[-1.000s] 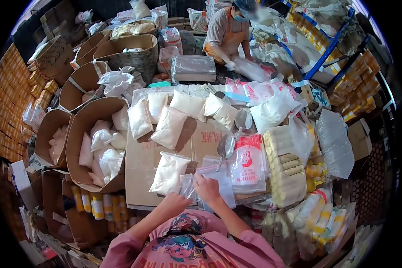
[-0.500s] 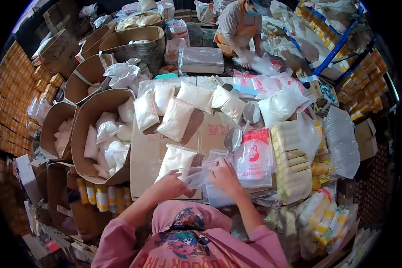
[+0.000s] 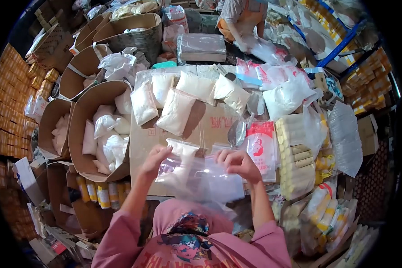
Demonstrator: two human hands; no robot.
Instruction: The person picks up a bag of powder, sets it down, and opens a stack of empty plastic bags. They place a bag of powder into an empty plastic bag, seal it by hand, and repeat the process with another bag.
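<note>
My left hand (image 3: 154, 158) and right hand (image 3: 237, 161) each pinch an edge of a clear plastic bag (image 3: 201, 176), lifted above the cardboard counter (image 3: 210, 127), filled white bags (image 3: 176, 111) beyond.

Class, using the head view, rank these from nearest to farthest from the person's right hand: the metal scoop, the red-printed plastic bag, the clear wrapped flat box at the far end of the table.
Measured from the right hand:
1. Metal scoop, just beyond the hand.
2. Red-printed plastic bag, to its right; nearly level with the scoop, hard to separate.
3. Clear wrapped flat box, far across the table.

"FIRE" on pink shirt (image 3: 183, 254)
</note>
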